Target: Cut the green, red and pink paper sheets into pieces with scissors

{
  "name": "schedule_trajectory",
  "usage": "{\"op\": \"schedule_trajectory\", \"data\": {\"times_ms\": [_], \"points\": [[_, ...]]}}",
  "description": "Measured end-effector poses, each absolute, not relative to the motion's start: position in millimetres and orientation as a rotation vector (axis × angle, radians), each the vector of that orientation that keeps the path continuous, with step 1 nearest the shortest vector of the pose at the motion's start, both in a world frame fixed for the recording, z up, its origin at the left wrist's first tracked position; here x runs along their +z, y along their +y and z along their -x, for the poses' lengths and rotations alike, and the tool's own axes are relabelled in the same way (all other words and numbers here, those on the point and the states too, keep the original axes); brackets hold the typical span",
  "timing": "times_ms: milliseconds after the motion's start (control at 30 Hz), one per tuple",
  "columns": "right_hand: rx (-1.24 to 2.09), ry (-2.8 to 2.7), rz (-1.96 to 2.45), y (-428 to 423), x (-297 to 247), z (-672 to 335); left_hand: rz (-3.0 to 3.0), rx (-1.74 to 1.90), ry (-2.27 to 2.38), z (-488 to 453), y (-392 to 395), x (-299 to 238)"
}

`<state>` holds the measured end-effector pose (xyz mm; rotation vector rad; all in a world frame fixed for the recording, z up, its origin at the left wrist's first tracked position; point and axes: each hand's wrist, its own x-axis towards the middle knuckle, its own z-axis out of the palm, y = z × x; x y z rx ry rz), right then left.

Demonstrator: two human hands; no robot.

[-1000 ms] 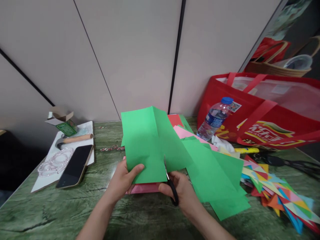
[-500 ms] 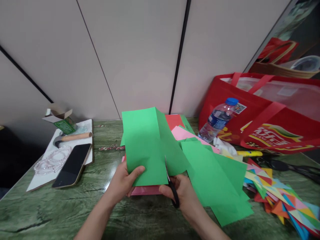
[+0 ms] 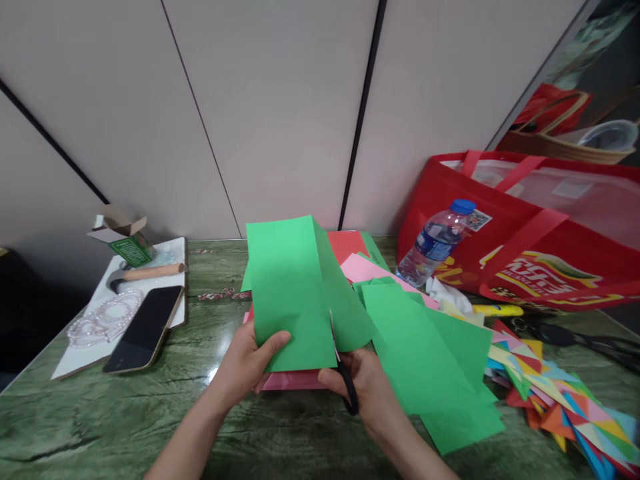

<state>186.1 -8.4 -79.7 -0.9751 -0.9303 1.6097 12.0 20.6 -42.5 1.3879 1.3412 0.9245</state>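
Note:
A large green sheet of paper is held upright in front of me, partly slit from its lower edge. My left hand pinches its lower left corner, thumb on the near face. My right hand grips black-handled scissors, whose blades lie in the slit. To the right of the blades, the part of the sheet beyond the slit bends away. Under it, pink and red paper partly shows. Cut green pieces lie fanned out to the right of my right hand.
At left, a phone, a hammer, a beaded strand and a small open box rest on a white board. At right are a water bottle, a red bag and colourful folded paper.
The view has shifted slightly. Both hands, the scissors and the green sheet keep nearly the same places; the sheet's right part bends marginally more inward.

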Motion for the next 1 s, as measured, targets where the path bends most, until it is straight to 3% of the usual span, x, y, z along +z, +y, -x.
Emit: {"op": "schedule_trajectory", "data": {"times_ms": [1000], "points": [[1.558, -0.910, 1.247, -8.9, -67.0, -183.4, -1.421, 0.951, 1.327, -10.4, 19.3, -38.4]]}}
